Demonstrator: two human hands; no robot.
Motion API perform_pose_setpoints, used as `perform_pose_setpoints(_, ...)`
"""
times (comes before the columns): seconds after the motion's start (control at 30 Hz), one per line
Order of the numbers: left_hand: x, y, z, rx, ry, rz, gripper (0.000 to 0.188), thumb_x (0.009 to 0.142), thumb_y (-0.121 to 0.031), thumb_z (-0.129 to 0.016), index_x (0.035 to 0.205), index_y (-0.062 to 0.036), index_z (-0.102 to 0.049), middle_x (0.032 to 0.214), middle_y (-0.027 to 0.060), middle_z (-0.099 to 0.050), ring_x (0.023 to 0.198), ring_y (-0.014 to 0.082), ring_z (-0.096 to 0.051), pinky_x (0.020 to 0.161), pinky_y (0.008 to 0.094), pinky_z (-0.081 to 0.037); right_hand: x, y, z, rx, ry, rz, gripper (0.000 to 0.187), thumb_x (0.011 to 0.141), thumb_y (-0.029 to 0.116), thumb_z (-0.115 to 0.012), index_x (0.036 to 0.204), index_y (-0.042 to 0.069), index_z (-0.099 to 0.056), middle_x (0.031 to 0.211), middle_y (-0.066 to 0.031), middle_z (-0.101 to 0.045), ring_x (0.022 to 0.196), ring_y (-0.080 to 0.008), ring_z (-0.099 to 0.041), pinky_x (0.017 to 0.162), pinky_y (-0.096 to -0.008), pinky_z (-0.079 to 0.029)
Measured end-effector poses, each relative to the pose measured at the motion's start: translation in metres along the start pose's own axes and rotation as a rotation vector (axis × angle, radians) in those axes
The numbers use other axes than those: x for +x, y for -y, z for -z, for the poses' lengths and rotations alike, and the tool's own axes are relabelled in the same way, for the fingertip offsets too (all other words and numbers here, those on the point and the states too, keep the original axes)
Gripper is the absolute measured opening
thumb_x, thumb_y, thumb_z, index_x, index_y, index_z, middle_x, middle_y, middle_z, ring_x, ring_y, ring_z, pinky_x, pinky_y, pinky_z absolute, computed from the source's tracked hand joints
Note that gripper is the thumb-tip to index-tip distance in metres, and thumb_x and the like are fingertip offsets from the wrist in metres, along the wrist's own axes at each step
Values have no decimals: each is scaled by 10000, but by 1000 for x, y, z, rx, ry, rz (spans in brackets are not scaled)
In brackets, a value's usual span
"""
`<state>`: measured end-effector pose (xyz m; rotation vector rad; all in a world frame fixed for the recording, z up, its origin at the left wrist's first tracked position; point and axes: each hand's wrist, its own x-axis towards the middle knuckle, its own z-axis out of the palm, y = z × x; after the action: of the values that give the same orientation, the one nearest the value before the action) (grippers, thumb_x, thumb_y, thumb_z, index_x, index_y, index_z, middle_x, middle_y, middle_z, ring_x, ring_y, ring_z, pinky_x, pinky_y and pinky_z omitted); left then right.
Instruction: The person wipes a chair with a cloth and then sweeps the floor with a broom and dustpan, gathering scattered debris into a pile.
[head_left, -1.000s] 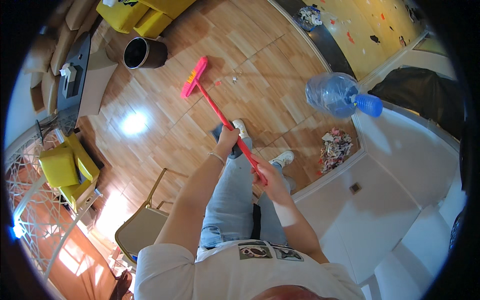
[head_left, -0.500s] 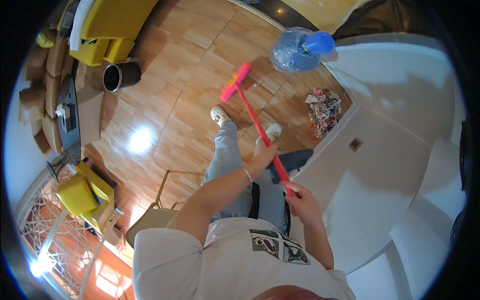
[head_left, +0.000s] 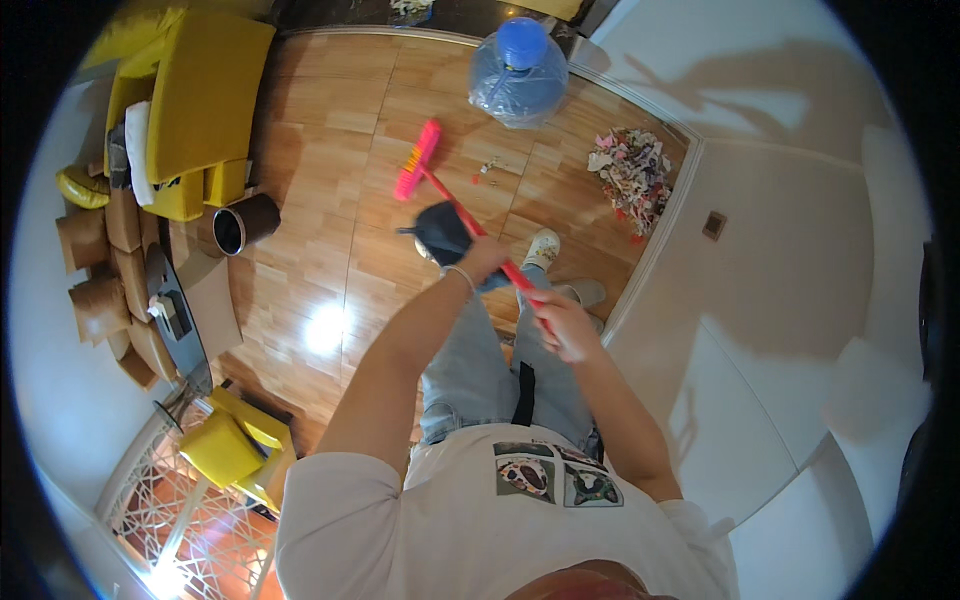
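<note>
A broom with a red handle [head_left: 449, 200] and a pink head [head_left: 418, 160] slants from my hands toward the floor ahead, its head left of a few small scraps [head_left: 487, 172]. My left hand [head_left: 485, 258] is wrapped round the handle at its middle. Higher up, near the handle's end, my right hand [head_left: 565, 325] grips it too. Just beyond my left hand is a dark blue thing [head_left: 440, 232], partly behind the handle; I cannot make out its kind. It covers most of my left shoe. A heap of shredded scraps [head_left: 635, 180] lies at the right, by the wall.
A large blue water bottle [head_left: 518, 75] stands at the far edge of the wood floor [head_left: 310, 130]. Leftward are a dark waste bin [head_left: 245, 224], a yellow sofa [head_left: 205, 110], a low table [head_left: 180, 310] and a yellow chair [head_left: 235, 450]. A white wall [head_left: 770, 250] bounds the right.
My view has turned and shifted, so the bottle and heap sit farther left. The dark blue thing has swung from right of the handle to its left. Both hands still grip the broom.
</note>
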<state>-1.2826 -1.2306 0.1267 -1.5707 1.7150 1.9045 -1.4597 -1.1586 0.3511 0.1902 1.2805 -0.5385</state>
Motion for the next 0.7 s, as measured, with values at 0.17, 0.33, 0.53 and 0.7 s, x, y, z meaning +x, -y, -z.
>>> perform_pose_setpoints(0.17, -13, -105, -109, -240, 120, -77, 321, 789, -264, -525, 731, 40, -608, 659, 160, -603, 650, 256, -629, 555, 378, -474, -100, 17, 74, -129, -256, 245, 205, 873, 142, -508, 1024, 75, -629, 664, 9, -484, 417, -36, -330, 385, -199, -262)
perform_pose_setpoints(0.33, -22, -206, -145, -763, 248, 190, 230, 831, -231, -548, 788, -6, -562, 675, 81, -576, 617, 200, -580, 556, 336, -466, -154, 29, 104, -70, -347, 460, 63, 829, 77, -586, 876, 57, -622, 693, 25, -527, 538, -34, -439, 449, -193, -341)
perform_pose_setpoints(0.53, -64, -261, -139, -853, 189, 230, 178, 860, -231, -552, 824, -57, -537, 699, 47, -550, 635, 171, -554, 575, 315, -461, -192, 9, 102, -380, -317, 879, 127, 752, 53, -675, 837, 49, -581, 669, 26, -502, 607, -33, -458, 560, -189, -377)
perform_pose_setpoints(0.7, -67, -256, -136, -786, 147, 237, 177, 889, -243, -548, 862, -71, -518, 708, 43, -542, 644, 175, -551, 582, 326, -466, -167, -1, 106, -198, -459, 837, 112, 797, 102, -650, 870, 36, -598, 687, -45, -545, 654, -85, -508, 600, -239, -422)
